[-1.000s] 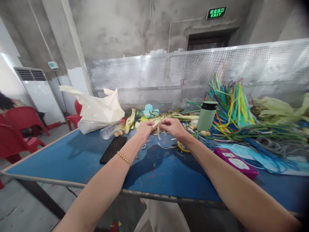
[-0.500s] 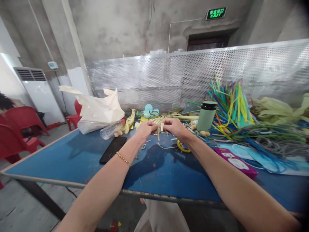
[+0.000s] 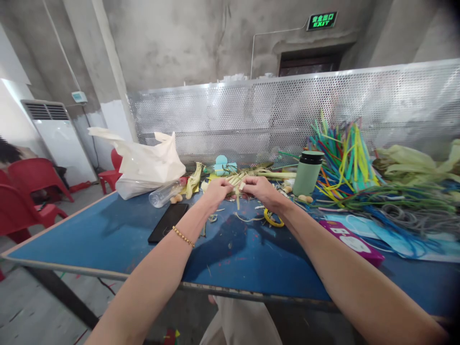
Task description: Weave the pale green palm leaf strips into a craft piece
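My left hand (image 3: 216,192) and my right hand (image 3: 263,192) meet over the middle of the blue table, fingertips pinched close together. Between them is a pale yellow-green plant strip (image 3: 237,200) that looks like dried husk; its loose end hangs down. Both hands seem closed on it, though the fingertips are small in view. Just behind lie more pale plant stalks (image 3: 235,178). A yellow ring-shaped roll (image 3: 272,218) rests beside my right wrist, and a black phone (image 3: 168,223) lies left of my left forearm.
A white plastic bag (image 3: 151,165) and a clear bottle (image 3: 166,193) stand at left. To the right are a green canister (image 3: 308,173), coloured strips (image 3: 350,160), a purple packet (image 3: 350,242) and blue masks (image 3: 413,237). A perforated metal panel (image 3: 230,115) closes the back.
The strip between my fingers has shifted slightly, its short folded end now turned lower and its hanging end straighter. Both hands stay in nearly the same place.
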`<state>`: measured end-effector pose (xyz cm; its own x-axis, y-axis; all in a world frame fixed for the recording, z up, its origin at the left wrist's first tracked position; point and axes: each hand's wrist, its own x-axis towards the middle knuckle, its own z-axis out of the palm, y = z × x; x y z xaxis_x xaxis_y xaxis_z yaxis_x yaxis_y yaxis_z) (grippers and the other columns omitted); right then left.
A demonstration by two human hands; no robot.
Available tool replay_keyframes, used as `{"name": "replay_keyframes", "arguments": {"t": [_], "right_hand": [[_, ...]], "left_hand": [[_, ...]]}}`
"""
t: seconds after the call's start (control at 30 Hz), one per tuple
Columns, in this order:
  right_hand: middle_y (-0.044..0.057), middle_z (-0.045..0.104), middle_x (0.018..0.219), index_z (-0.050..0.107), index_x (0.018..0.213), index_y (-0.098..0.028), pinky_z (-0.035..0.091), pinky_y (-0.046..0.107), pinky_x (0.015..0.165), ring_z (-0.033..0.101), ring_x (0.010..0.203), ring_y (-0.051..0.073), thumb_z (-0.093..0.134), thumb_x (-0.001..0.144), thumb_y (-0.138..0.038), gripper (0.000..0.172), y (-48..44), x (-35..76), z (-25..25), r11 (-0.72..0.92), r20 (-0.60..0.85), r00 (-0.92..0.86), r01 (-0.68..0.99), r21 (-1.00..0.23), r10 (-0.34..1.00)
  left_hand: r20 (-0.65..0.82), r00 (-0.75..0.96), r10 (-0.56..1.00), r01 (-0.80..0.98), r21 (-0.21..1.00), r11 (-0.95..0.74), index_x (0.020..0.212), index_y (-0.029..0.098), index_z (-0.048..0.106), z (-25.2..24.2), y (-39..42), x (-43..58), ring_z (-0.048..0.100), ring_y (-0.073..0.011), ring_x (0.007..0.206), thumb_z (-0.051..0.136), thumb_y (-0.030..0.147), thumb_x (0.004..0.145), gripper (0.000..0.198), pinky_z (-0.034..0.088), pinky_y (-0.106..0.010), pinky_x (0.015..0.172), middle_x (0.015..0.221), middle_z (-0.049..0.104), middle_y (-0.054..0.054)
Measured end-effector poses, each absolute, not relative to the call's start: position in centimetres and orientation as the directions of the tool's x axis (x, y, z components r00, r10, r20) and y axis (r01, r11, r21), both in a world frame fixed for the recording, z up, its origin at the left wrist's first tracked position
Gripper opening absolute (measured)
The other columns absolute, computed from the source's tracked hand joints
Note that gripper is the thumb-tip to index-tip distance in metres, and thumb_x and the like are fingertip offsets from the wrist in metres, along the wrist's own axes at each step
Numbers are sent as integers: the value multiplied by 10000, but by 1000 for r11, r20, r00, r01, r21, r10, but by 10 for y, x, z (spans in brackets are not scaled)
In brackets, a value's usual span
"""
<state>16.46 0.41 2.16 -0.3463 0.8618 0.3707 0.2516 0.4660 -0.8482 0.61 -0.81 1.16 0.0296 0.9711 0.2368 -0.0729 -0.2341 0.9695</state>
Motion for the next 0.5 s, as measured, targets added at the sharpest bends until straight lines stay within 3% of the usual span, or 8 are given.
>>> {"name": "replay_keyframes", "arguments": {"t": [0.27, 0.5], "right_hand": [[-25, 548, 489, 584, 610, -163, 348, 239, 510, 459, 489, 96, 590, 619, -234, 72, 0, 163, 24, 433, 335, -362, 234, -871, 870], [-20, 558, 490, 591, 603, -164, 362, 236, 498, 468, 482, 93, 604, 620, -222, 61, 1, 163, 24, 413, 322, -368, 202, -888, 872]], "left_hand": [[284, 49, 958, -24, 959, -283, 680, 136, 482, 10, -8, 5, 597, -116, 490, 536, -22, 771, 190, 486, -259, 545, 588, 564, 18], [291, 76, 954, 52, 954, -295, 646, 137, 510, 14, -12, 1, 542, -99, 433, 627, 44, 754, 185, 378, -206, 469, 507, 513, 32]]}}
